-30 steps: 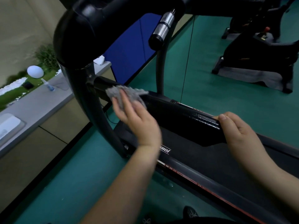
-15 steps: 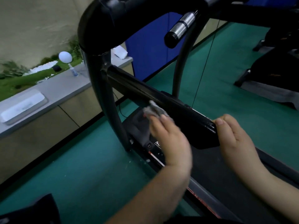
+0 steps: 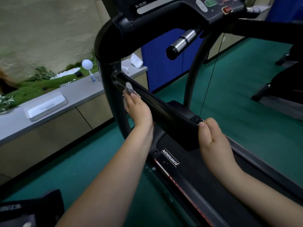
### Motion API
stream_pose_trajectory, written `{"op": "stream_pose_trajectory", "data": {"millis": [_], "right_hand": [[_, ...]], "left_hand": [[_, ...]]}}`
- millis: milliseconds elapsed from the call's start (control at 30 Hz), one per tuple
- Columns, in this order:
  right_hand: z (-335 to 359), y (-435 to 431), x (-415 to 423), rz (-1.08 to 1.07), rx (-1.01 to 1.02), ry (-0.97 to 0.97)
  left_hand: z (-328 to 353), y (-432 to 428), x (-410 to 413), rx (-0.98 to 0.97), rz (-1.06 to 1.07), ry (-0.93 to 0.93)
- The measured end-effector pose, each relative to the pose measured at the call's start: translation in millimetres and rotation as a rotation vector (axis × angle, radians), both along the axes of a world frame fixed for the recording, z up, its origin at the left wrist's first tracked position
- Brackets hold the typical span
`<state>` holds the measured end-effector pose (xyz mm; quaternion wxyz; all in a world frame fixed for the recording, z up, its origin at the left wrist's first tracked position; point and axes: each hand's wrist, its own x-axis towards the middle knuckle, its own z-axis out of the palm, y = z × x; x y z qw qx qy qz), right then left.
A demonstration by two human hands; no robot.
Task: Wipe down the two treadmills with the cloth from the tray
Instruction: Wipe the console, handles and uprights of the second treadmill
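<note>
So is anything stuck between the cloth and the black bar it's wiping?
Nothing visible. The left hand presses the cloth straight onto the treadmill's black bar, near the upright post. The right hand grips the bar's other end.

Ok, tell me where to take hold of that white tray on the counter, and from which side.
Grip the white tray by its two long rims, coming from above. It lies flat on the grey counter, long and shallow, with bare counter along both long sides, so a hand can likely span its narrow width.
</note>
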<state>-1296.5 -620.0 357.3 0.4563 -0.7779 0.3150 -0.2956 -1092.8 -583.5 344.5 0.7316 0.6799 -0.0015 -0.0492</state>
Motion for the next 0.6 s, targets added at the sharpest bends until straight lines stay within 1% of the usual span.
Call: {"op": "stream_pose_trajectory", "data": {"millis": [100, 200, 267, 367, 433, 500, 533, 567, 600], "right_hand": [[1, -3, 0, 0.034, -0.046, 0.007], [1, -4, 1, 0.036, -0.082, 0.020], [1, -5, 1, 0.033, -0.093, 0.026], [2, -5, 1, 0.039, -0.091, 0.060], [11, -5, -1, 0.060, -0.054, 0.101], [21, -6, -12, 0.122, 0.000, 0.168], [21, -6, -19, 0.161, 0.017, 0.215], [20, -4, -28, 0.182, 0.041, 0.230], [13, 1, -37, 0.160, 0.081, 0.185]], "left_hand": [[-9, 4, -52, -0.121, -0.085, 0.051], [-20, 8, -111, -0.151, -0.180, 0.086], [-23, 10, -137, -0.112, -0.210, 0.080], [-22, 16, -170, 0.004, -0.258, 0.038], [-15, 31, -189, 0.077, -0.341, 0.042], [-14, 48, -203, 0.078, -0.467, 0.056], [-13, 57, -208, 0.040, -0.504, 0.038], [-13, 68, -213, 0.000, -0.515, 0.024], [-11, 78, -219, -0.015, -0.509, 0.001]]}}
